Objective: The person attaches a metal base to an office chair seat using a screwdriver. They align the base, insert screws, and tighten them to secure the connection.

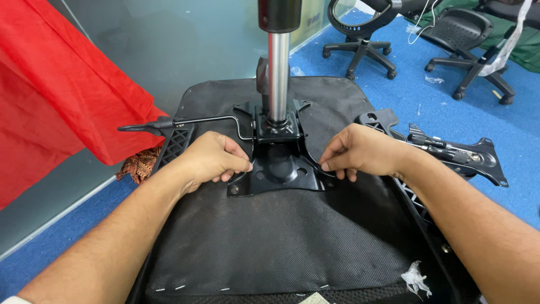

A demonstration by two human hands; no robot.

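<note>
On seat (270,242): plate (278,169), center.
Left hand (211,160): nine o'clock, pinching plate's edge.
Right hand (363,152): three o'clock, pinching plate's edge.

Hands: two, left hand (211,160) and right hand (360,153), near centre.
Upturned seat (270,236): one, centre.
Mounting plates: two, one plate (278,166) on the seat, a spare plate (458,155) on the right.
Gas cylinder (278,73): one, upright in the plate.
Lever (185,121): one, left.
Office chairs: two, a bare base (360,48) and a mesh chair (467,39), far right.
Red cloth (56,84): one, left.
</note>
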